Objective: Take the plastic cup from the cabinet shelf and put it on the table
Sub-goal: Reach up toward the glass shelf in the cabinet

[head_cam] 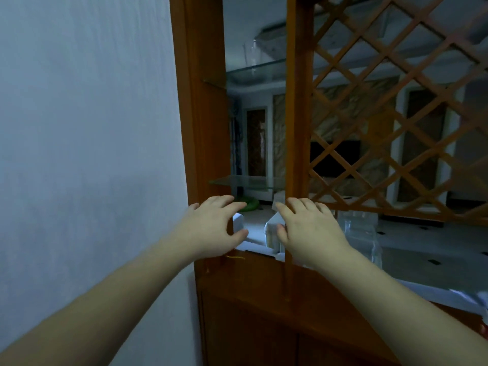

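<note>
A clear plastic cup (pixel 253 55) stood on the upper glass shelf (pixel 264 68) while the left hand (pixel 215 224) and right hand (pixel 307 228) hovered spread and empty at lower centre.

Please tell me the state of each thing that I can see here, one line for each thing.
plastic cup: clear, upright on the upper glass shelf, untouched.
upper glass shelf: carries the cup.
lower glass shelf: nothing visible on it.
left hand: open, fingers spread, holding nothing, at the cabinet's bottom ledge.
right hand: open, holding nothing, in front of the wooden post.
lattice panel: fixed, whole.
</note>
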The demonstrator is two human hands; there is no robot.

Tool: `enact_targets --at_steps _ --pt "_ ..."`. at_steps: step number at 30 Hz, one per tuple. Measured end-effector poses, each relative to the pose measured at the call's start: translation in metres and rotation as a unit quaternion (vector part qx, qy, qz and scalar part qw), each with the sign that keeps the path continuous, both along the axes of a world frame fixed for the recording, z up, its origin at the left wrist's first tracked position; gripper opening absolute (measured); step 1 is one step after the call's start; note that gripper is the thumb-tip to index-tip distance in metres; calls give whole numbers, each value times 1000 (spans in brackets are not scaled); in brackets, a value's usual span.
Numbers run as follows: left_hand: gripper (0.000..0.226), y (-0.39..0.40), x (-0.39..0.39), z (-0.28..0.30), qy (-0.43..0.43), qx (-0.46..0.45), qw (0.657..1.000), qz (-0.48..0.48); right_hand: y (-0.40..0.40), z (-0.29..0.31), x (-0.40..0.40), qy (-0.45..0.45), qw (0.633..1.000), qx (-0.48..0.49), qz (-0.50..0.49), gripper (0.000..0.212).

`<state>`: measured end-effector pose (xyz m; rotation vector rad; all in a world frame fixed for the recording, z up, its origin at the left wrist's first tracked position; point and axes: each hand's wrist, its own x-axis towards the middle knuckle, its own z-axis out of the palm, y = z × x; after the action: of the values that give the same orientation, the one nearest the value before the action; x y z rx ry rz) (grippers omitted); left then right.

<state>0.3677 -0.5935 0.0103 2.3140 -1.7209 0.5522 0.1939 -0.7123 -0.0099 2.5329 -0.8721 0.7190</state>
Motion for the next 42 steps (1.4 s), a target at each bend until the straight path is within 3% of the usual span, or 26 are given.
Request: enact_targets --at_steps 8,21,31,42 --pt "65 -87 29 25 -34 -53 998 -18 -99 37 33 -44 998 4 35 53" --pt "64 -155 155 80 -92 -79 992 -36 -161 89 156 -95 993 36 63 53" --pt "59 -180 252 127 -93 -154 977 -114 -169 164 259 -142 987 -79 11 49" --pt "58 -232 263 194 -80 -231 949 -199 -192 249 263 -165 970 -180 12 39"
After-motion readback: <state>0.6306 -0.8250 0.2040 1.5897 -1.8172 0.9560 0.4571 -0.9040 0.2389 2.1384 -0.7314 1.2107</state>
